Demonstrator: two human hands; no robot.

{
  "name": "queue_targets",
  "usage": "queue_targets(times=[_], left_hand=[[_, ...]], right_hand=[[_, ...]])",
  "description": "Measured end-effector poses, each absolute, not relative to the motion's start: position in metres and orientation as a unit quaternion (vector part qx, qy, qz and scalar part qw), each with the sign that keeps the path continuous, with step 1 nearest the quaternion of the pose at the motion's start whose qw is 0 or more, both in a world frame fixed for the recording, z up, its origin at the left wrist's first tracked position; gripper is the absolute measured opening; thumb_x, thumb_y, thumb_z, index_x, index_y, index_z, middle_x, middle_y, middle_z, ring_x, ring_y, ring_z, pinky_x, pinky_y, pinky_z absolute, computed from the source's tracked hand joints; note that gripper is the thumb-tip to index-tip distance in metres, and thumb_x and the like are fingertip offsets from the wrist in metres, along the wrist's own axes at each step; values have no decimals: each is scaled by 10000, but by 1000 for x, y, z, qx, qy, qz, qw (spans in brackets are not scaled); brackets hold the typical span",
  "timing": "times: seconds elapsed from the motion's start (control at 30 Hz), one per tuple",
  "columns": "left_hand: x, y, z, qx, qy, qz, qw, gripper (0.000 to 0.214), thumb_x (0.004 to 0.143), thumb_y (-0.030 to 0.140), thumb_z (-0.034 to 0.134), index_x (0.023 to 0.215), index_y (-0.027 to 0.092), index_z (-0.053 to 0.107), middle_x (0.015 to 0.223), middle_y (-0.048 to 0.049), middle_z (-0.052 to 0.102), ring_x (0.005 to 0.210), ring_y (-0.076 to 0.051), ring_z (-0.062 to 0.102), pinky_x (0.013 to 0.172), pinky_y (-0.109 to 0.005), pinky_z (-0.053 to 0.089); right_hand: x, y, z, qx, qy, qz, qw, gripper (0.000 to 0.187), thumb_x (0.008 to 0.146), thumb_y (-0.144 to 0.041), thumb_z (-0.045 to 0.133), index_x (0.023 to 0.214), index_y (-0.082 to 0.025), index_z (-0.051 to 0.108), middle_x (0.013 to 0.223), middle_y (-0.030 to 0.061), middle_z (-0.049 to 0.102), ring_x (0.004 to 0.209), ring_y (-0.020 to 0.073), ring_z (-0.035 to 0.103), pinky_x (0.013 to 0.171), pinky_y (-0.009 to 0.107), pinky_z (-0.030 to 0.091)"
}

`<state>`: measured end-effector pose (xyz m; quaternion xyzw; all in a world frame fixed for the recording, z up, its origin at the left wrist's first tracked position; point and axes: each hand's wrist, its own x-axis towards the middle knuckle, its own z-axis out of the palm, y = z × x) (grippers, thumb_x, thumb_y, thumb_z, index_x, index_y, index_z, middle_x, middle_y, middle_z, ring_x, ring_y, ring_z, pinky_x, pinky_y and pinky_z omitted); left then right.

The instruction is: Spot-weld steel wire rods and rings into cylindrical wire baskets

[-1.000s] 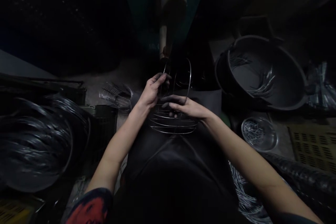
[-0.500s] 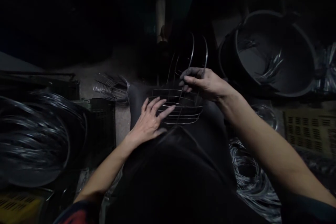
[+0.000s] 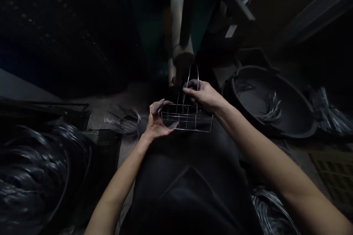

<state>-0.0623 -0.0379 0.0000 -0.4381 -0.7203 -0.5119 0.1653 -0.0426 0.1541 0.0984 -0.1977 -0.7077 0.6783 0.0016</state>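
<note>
A small wire basket (image 3: 190,130) of thin bright rods is held above the dark apron (image 3: 190,191) that covers my lap. My left hand (image 3: 156,123) grips its left end, with fingers over the top and the thumb along the lower front wire. My right hand (image 3: 205,95) is closed in a pinch behind the basket's upper right part. Its fingers are at a tall curved wire (image 3: 198,75), one of two that rise above the basket. Whether these curved wires are joined to the basket, I cannot tell. The fingertips are dark and partly hidden.
A machine with a pale cylindrical part (image 3: 178,11) stands ahead. At the right is a black tub (image 3: 289,114) with a few curved wires, near a yellow crate (image 3: 335,172). Wire bundles lie at left (image 3: 122,119) and lower right (image 3: 273,209). A container of wires (image 3: 30,176) stands left.
My left hand has gone from lying spread over the basket to gripping its left end. The basket has turned to show a squarer front. My right hand stays at the curved wires; the view has tilted up.
</note>
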Motion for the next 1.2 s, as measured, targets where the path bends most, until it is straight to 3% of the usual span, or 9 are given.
queue_targets(times=[0.17, 0.37, 0.7, 0.97, 1.2], left_hand=[[-86, -30, 12, -451, -696, -531, 171, 976, 658, 271, 777, 1376, 252, 115, 1166, -117, 552, 1085, -258, 591, 949, -499, 486], [-99, -32, 11, -448, -700, -527, 179, 963, 655, 308, 788, 1367, 243, 143, 1181, -124, 535, 1077, -255, 594, 923, -479, 509], [-120, -28, 17, -449, -702, -523, 178, 1027, 603, 316, 831, 1373, 258, 154, 1200, -121, 543, 1116, -289, 591, 1018, -554, 410], [-126, -26, 23, -449, -693, -548, 133, 996, 628, 352, 824, 1381, 265, 178, 1136, -88, 564, 987, -234, 636, 901, -454, 514], [-126, -32, 24, -411, -734, -520, 150, 1015, 594, 383, 838, 1370, 251, 197, 1107, -74, 536, 1008, -242, 605, 914, -469, 496]], right_hand=[[-65, 156, 109, -206, -725, 657, 28, 200, 733, -233, 747, 745, -165, 559, 503, -71, 468, 358, 36, 345, 323, 176, 249], [-82, 158, 100, -194, -706, 680, 44, 240, 653, -263, 785, 710, -177, 569, 605, -20, 588, 525, 92, 524, 451, 194, 398], [-103, 170, 85, -171, -721, 669, 60, 362, 548, -375, 811, 678, -177, 538, 563, -44, 518, 480, 69, 430, 419, 196, 323], [-109, 165, 87, -189, -726, 660, 47, 228, 662, -270, 739, 661, -184, 527, 455, -76, 397, 389, 53, 299, 348, 192, 233], [-104, 169, 102, -235, -646, 723, 77, 197, 854, -245, 555, 695, -192, 453, 513, -54, 460, 377, 46, 333, 357, 172, 272]])
